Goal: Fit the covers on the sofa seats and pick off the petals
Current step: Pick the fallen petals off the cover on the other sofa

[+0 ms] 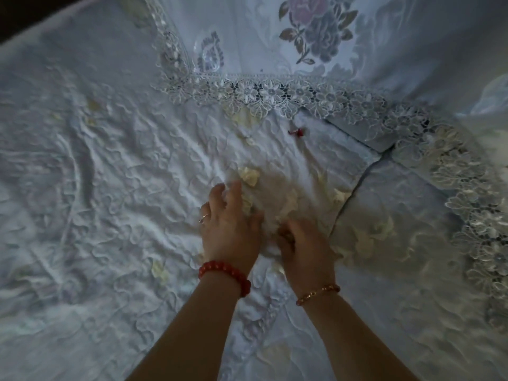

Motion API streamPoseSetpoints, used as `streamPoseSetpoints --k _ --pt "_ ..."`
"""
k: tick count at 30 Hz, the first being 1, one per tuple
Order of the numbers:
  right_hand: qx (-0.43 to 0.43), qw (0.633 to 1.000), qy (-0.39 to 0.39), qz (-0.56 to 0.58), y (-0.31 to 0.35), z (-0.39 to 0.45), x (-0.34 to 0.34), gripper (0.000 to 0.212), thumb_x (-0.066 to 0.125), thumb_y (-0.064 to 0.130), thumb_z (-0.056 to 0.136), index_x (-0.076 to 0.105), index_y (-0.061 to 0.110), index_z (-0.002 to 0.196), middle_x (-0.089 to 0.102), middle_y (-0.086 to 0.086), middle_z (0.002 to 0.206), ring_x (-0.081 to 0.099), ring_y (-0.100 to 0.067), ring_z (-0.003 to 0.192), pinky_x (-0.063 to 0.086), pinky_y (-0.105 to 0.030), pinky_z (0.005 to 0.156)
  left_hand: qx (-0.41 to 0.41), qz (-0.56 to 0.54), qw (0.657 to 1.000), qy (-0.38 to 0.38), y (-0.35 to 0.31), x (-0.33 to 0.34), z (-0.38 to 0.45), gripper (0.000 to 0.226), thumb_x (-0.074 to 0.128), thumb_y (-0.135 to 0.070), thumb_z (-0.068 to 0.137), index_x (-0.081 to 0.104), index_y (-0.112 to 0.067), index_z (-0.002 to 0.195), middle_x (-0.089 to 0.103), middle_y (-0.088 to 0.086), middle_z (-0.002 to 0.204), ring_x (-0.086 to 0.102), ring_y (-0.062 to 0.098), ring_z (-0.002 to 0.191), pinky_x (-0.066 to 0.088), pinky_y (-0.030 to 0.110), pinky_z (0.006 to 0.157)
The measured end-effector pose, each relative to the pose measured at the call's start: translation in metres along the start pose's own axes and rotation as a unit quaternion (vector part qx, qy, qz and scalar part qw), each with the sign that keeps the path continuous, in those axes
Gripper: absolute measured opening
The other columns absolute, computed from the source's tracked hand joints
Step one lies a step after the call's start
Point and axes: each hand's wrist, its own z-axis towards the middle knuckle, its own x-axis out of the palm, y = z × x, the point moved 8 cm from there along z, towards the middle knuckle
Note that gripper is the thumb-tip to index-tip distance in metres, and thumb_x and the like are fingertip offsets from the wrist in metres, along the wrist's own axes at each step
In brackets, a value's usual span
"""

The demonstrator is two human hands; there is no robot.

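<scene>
Two hands on crumpled white cover [96, 160] (blurred): left grip [229, 226] released, right grip [303, 243] clenching fabric.

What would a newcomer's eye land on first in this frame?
Two bare hands meet at the centre of the pale embroidered seat cover: the left hand, wearing a red bead bracelet, lies spread on the fabric, while the right hand bunches it with curled fingers. Cream petals lie just beyond the fingertips, a small red petal sits farther back, and a white floral lace trim crosses behind.

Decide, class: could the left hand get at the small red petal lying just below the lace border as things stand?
Probably yes. The left hand rests on the cover, and only bare fabric lies between it and the red petal.
</scene>
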Motion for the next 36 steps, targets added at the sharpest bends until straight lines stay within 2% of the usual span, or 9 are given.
streamPoseSetpoints --k 4,8,14,17,20,25,29,34,36 --pt "0.132 0.944 -0.122 0.277 -0.024 -0.002 -0.033 0.021 0.067 0.012 0.083 0.057 0.026 0.072 0.065 0.003 0.071 0.062 -0.002 0.061 0.050 -0.013 0.056 -0.006 -0.067 0.997 -0.027 0.005 -0.008 0.007 0.011 0.061 -0.018 0.085 0.058 -0.017 0.096 0.048 -0.005 0.100 0.052 0.020 0.095 0.043 0.026 0.077" --pt "0.197 0.876 -0.149 0.414 -0.031 0.017 -0.046 0.025 0.057 0.000 0.089 0.057 0.024 0.082 0.062 -0.001 0.083 0.065 -0.005 0.066 0.055 -0.021 0.050 0.002 -0.146 0.985 -0.097 0.000 -0.037 0.003 0.020 0.048 -0.012 0.092 0.054 -0.016 0.110 0.056 -0.004 0.103 0.052 0.007 0.084 0.036 0.006 0.061" --pt "0.164 0.973 -0.041 0.160 -0.025 0.053 -0.008 0.018 0.053 0.012 0.087 0.065 0.020 0.098 0.057 -0.012 0.112 0.060 -0.024 0.097 0.052 -0.033 0.086 0.019 -0.109 0.994 -0.018 -0.019 -0.017 0.037 0.037 0.044 -0.017 0.092 0.051 -0.018 0.128 0.051 0.007 0.123 0.048 0.024 0.115 0.042 0.039 0.098" --pt "0.101 0.995 -0.012 0.024 -0.013 0.057 0.006 0.034 0.064 0.038 0.078 0.061 0.008 0.094 0.059 -0.010 0.100 0.057 -0.020 0.084 0.041 -0.024 0.070 0.020 -0.053 0.997 0.048 -0.017 0.009 0.045 0.040 0.059 -0.033 0.087 0.051 -0.020 0.125 0.044 0.006 0.124 0.046 0.025 0.113 0.043 0.037 0.095" --pt "0.055 0.997 -0.026 -0.042 -0.006 0.058 0.004 0.014 0.067 0.016 0.081 0.060 0.004 0.083 0.060 -0.012 0.092 0.055 -0.024 0.085 0.034 -0.023 0.069 0.024 -0.058 0.997 0.053 -0.013 0.017 0.051 0.023 0.065 -0.027 0.084 0.059 -0.014 0.102 0.044 0.003 0.111 0.051 0.026 0.102 0.048 0.038 0.089" --pt "0.232 0.913 -0.041 0.332 -0.029 0.043 -0.007 0.014 0.070 0.009 0.080 0.062 0.008 0.069 0.060 -0.008 0.062 0.059 -0.011 0.048 0.050 -0.027 0.049 -0.016 -0.165 0.986 0.015 -0.007 -0.008 0.046 0.011 0.063 -0.024 0.087 0.054 -0.019 0.084 0.055 -0.008 0.081 0.055 0.010 0.076 0.042 0.015 0.062" --pt "0.251 0.854 -0.055 0.453 -0.024 0.012 -0.024 0.007 0.061 0.003 0.087 0.059 0.009 0.084 0.068 -0.010 0.077 0.067 -0.008 0.056 0.052 -0.018 0.047 -0.021 -0.265 0.964 0.010 0.003 -0.042 0.023 0.019 0.054 -0.016 0.093 0.052 -0.028 0.106 0.063 -0.010 0.082 0.062 0.002 0.065 0.044 0.008 0.051" --pt "0.176 0.945 0.015 0.276 -0.009 -0.039 -0.001 0.016 0.050 0.014 0.090 0.059 0.027 0.092 0.061 0.000 0.082 0.062 -0.014 0.074 0.057 -0.027 0.067 0.009 -0.137 0.990 0.024 0.030 -0.044 -0.021 0.026 0.051 -0.032 0.092 0.060 -0.023 0.114 0.059 -0.002 0.091 0.055 0.003 0.071 0.051 0.023 0.069" --pt "0.131 0.982 0.046 0.128 -0.003 -0.053 0.013 0.028 0.059 0.040 0.080 0.058 0.023 0.102 0.056 0.002 0.099 0.054 -0.011 0.091 0.043 -0.008 0.076 0.022 -0.059 0.997 0.039 0.038 -0.030 -0.037 0.052 0.065 -0.049 0.076 0.056 -0.023 0.120 0.044 -0.004 0.106 0.049 0.006 0.088 0.047 0.024 0.080"
